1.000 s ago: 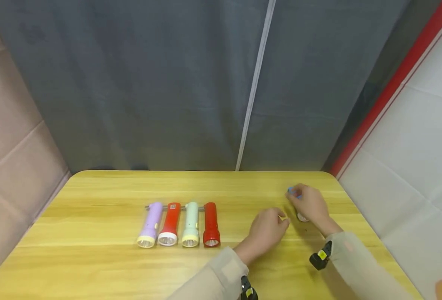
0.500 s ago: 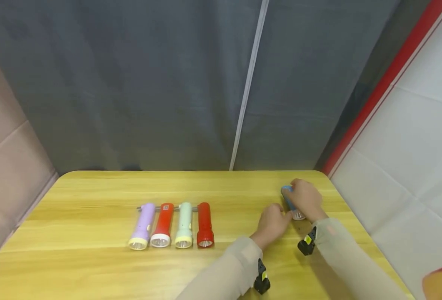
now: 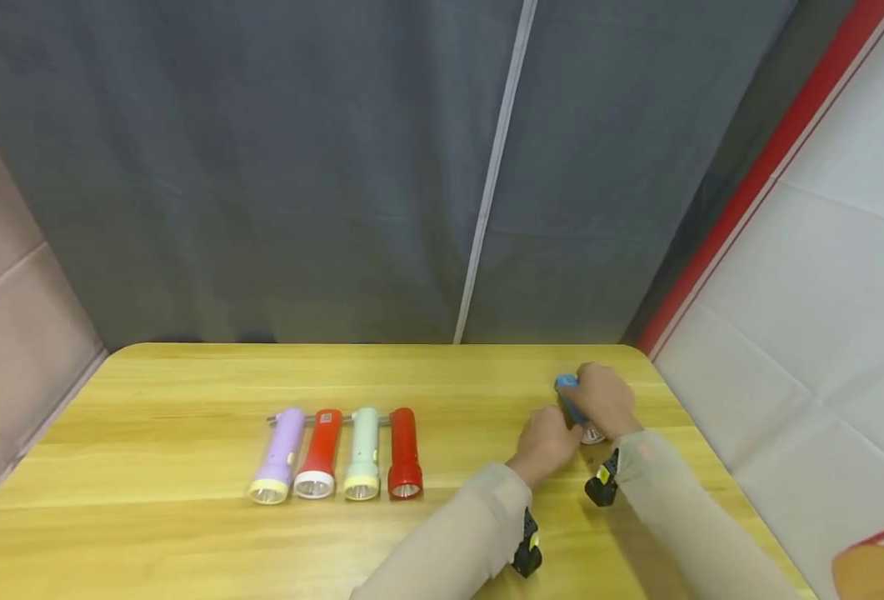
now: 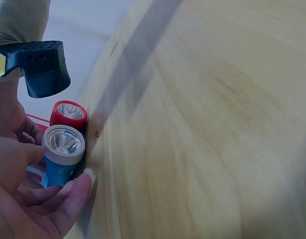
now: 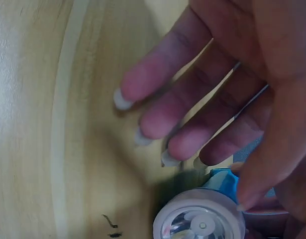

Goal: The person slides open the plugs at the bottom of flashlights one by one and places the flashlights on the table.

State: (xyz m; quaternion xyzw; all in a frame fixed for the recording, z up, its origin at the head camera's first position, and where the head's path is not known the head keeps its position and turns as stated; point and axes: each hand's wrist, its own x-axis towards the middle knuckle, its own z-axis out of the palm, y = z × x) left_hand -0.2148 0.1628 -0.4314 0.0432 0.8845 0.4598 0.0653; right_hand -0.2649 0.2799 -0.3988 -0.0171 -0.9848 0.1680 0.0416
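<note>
A blue flashlight [image 3: 571, 408] with a white head lies at the right of the table under both hands. My left hand [image 3: 547, 443] holds it by the head end; in the left wrist view its thumb [image 4: 79, 196] and fingers sit either side of the blue body. My right hand [image 3: 605, 398] pinches nearer the tail with thumb and index, its other fingers loosely extended in the right wrist view. Close behind it in the left wrist view shows a red flashlight [image 4: 69, 115], which the right hand hides in the head view.
Left of the hands, a purple flashlight [image 3: 280, 454], a red one with a white head [image 3: 319, 452], a pale green one [image 3: 362, 452] and an all-red one [image 3: 405, 452] lie in a row, lenses toward me. A grey curtain [image 3: 277, 183] hangs behind the table [image 3: 187, 542].
My left hand has moved right and forward from beside the blue flashlight onto its head end. The right hand stays over it, with more blue now showing. The head view has shifted slightly right.
</note>
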